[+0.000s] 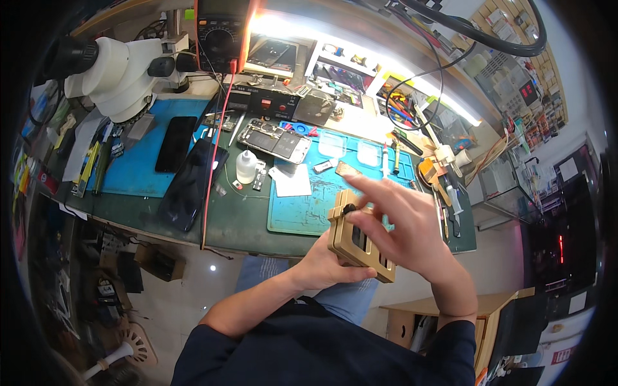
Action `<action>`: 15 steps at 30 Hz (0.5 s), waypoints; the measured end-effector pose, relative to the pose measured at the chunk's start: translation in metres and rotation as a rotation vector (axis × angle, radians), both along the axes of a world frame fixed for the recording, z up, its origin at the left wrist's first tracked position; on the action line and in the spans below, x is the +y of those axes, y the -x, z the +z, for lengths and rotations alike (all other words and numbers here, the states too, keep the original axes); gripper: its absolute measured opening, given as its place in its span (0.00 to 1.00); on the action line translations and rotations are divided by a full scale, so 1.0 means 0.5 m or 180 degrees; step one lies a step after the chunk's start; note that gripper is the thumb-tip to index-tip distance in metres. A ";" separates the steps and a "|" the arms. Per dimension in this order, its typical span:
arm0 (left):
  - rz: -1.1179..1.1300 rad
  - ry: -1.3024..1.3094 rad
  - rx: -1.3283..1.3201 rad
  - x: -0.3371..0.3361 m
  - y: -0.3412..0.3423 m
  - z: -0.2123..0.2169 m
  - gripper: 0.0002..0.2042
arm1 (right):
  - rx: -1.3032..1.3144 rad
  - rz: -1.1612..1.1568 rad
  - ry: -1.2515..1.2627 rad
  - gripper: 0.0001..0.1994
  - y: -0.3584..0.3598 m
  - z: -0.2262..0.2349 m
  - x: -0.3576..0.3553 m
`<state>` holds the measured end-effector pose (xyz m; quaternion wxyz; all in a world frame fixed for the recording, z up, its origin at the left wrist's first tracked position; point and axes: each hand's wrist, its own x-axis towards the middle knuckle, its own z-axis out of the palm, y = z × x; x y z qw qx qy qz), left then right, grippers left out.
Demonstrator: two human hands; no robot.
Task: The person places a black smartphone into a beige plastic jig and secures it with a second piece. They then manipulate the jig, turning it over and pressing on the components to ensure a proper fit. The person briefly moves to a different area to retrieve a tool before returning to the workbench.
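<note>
My left hand (pixel 317 265) grips a gold-coloured metal clamp fixture (pixel 343 240) from its left side and below, with the thumb along its near edge. The fixture is tilted above my lap, just off the bench's front edge, and has slots in its face. On its upper end sits a small black knob (pixel 349 209). My right hand (pixel 409 222) reaches over from the right, thumb and a finger closed at that knob, while the index finger stretches out past it. The right palm hides part of the fixture. Beyond it lies a blue work mat (pixel 290 215).
An opened phone (pixel 273 140), a white dropper bottle (pixel 246 166) and a white card (pixel 293 181) lie behind. Two dark phones (pixel 176 144) are at left, near a microscope (pixel 112 77). A red cable (pixel 209 193) hangs over the front edge. Tools (pixel 456 199) line the right side.
</note>
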<state>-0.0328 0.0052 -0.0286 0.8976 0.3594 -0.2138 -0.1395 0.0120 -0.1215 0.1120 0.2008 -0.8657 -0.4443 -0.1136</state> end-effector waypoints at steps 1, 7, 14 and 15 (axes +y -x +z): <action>-0.0025 0.0017 -0.0023 -0.001 -0.001 -0.003 0.38 | -0.0345 -0.0140 0.0191 0.27 -0.003 -0.003 -0.008; -0.0084 -0.0098 -0.0120 0.000 -0.008 -0.012 0.40 | 0.0160 0.0111 -0.0258 0.25 -0.003 -0.001 0.000; -0.0090 -0.0100 -0.0020 0.005 -0.002 0.001 0.41 | 0.0260 0.0318 -0.0421 0.23 -0.006 0.007 -0.005; -0.0059 -0.0118 -0.0043 0.007 -0.002 0.003 0.42 | 0.0241 0.0366 -0.0441 0.23 -0.007 0.003 -0.003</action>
